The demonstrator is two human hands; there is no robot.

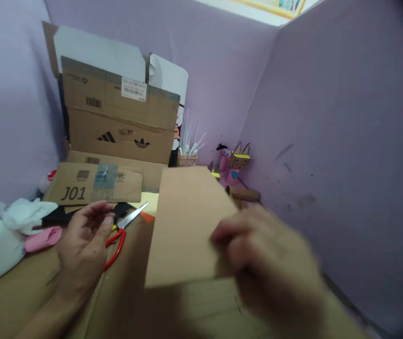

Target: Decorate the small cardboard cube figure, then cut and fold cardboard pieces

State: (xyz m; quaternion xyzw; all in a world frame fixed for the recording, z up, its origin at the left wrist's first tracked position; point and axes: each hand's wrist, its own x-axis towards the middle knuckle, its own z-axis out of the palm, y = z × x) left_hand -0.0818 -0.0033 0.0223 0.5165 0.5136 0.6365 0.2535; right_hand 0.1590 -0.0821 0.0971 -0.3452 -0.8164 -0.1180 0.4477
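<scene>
Right hand grips cardboard piece

At center frame, the right hand (pixel 258 254) pinches the cardboard piece (pixel 187 226) by its right edge. Lower left, the left hand (pixel 86 235), fingers loosely curled and empty, is beside red-handled scissors (pixel 120 230).

You've got red scissor handles (pixel 118 252), plain tan cardboard (pixel 187 226), a pink roll (pixel 43 238), mottled lilac walls (pixel 321 141), blue-grey tape (pixel 104 182) on brown.
</scene>
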